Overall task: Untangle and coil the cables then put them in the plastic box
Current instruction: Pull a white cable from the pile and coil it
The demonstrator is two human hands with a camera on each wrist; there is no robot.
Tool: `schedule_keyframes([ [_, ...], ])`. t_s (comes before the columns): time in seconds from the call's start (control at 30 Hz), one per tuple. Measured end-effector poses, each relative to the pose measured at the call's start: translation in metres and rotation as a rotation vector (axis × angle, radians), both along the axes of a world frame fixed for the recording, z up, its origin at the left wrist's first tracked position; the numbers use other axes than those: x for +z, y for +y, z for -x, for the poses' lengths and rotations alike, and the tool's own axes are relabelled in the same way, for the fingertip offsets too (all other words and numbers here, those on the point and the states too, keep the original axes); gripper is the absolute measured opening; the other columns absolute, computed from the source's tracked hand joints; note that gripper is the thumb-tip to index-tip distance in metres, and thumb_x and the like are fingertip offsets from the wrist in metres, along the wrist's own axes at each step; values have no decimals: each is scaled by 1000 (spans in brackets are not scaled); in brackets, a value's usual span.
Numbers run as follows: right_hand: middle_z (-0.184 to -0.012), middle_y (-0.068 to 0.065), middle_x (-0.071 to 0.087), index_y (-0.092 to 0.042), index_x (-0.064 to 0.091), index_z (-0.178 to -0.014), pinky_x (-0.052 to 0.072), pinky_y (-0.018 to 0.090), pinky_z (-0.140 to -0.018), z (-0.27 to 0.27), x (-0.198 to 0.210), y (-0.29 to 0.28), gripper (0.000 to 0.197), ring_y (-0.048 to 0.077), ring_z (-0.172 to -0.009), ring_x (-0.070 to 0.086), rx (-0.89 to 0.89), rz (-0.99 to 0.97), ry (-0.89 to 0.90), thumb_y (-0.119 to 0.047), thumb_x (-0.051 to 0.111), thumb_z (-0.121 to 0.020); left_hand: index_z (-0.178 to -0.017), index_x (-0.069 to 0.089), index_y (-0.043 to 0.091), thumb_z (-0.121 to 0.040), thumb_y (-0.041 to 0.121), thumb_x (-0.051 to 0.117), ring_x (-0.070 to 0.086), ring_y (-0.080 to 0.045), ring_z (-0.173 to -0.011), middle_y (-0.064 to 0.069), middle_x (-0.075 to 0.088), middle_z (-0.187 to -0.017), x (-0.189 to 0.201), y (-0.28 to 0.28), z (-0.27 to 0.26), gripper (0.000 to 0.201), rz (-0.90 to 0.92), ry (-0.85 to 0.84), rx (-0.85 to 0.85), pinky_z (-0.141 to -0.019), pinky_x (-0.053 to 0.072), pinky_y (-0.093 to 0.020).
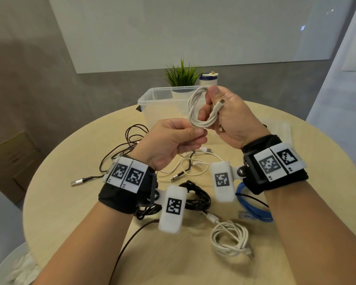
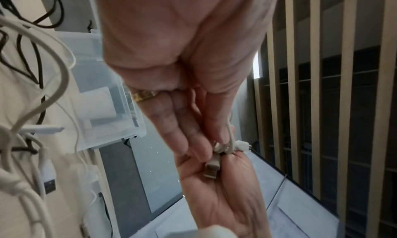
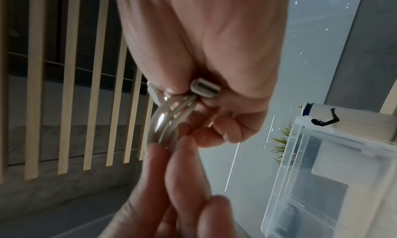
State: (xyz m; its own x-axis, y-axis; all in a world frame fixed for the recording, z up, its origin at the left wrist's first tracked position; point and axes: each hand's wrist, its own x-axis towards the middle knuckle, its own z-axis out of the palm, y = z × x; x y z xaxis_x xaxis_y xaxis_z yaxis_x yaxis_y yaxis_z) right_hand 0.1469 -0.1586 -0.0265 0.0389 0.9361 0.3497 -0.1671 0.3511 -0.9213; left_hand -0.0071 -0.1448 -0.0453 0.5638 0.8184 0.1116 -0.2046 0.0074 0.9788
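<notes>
Both hands are raised above the round table with a small white cable coil between them. My right hand grips the coil's top and right side, and a plug end sticks out by the thumb. My left hand pinches the coil's lowest loops. In the right wrist view the coil's strands run from my right fingers down to the left fingertips. The clear plastic box stands open behind the hands, with a white item showing through its wall in the wrist views. A tangle of brown, white and black cables lies on the table.
A coiled white cable, a coiled blue cable and a black bundle lie near the table's front. A potted plant and a white-and-blue jar stand behind the box. A clear lid lies at the right.
</notes>
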Motion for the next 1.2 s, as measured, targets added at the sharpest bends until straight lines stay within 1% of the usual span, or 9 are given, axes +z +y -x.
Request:
schedule_keyframes([
  [0.17, -50, -1, 52, -14, 48, -84, 36, 22, -42, -1, -1, 1, 29, 10, -42, 46, -59, 27, -130, -33, 39, -103, -88, 63, 7, -89, -10, 50, 67, -15, -74, -5, 69, -79, 3, 9, 9, 21, -78, 86, 67, -69, 57, -26],
  [0.27, -48, 1, 51, -11, 52, -85, 33, 20, -36, 1, -4, 1, 27, 11, -38, 43, -23, 37, -232, -30, 42, -102, -88, 63, 13, -100, 21, 43, 60, -12, -69, -1, 66, -76, 7, 13, 10, 24, -54, 75, 161, -62, 50, -23],
  [0.33, -50, 1, 51, -10, 53, -93, 32, 21, -36, 4, -5, -1, 22, 12, -39, 44, 13, 49, -331, -28, 43, -102, -85, 62, 15, -96, 46, 42, 56, -10, -63, 1, 62, -71, 6, 10, 7, 38, -69, 150, 150, -59, 44, -23],
  [0.43, -52, 1, 53, -12, 48, -103, 33, 22, -37, 8, -7, -2, 18, 12, -41, 46, 38, 61, -415, -29, 41, -103, -75, 54, 17, -97, 48, 41, 48, -15, -61, 3, 51, -60, 2, 2, -1, 40, -129, 217, 117, -59, 37, -28],
  [0.67, -71, 2, 60, -16, 53, -101, 45, 25, -46, 0, -1, -7, 17, 16, -54, 56, 243, 39, -180, -28, 41, -100, -67, 39, 20, -97, 58, 26, 38, -12, -50, 6, 38, -51, 2, 3, -3, 50, -68, 58, 243, -50, 31, -25],
  [0.77, -82, 6, 61, -16, 57, -98, 49, 26, -56, 0, -1, -10, 21, 17, -62, 58, 303, 31, -225, -31, 57, -84, -66, 38, 20, -100, 54, 27, 34, -12, -48, 7, 36, -50, 2, 6, -2, 50, -72, 9, 303, -51, 26, -27],
  [0.9, -79, -1, 62, -13, 59, -103, 50, 26, -61, 5, -5, -7, 31, 11, -65, 58, 129, -16, -460, -20, 75, -77, -62, 38, 19, -102, 47, 30, 32, -15, -53, 2, 33, -56, -1, 8, -1, 49, -95, -33, 350, -57, 26, -33],
  [1.03, -74, -4, 62, -11, 69, -96, 47, 19, -55, 5, -5, -6, 7, 5, -61, 53, 8, -104, -488, -11, 66, -89, -64, 39, 18, -103, 43, 28, 39, -11, -52, 4, 41, -54, 0, 9, -1, 47, -93, 2, 294, -57, 31, -29],
  [1.2, -67, -17, 62, -7, 70, -100, 43, 11, -63, -4, -2, -6, 12, -4, -64, 54, -33, -166, -542, -7, 60, -93, -72, 49, 18, -97, 27, 34, 57, -13, -62, 1, 62, -63, 7, 13, 17, 31, 11, 59, 78, -68, 41, -30],
])
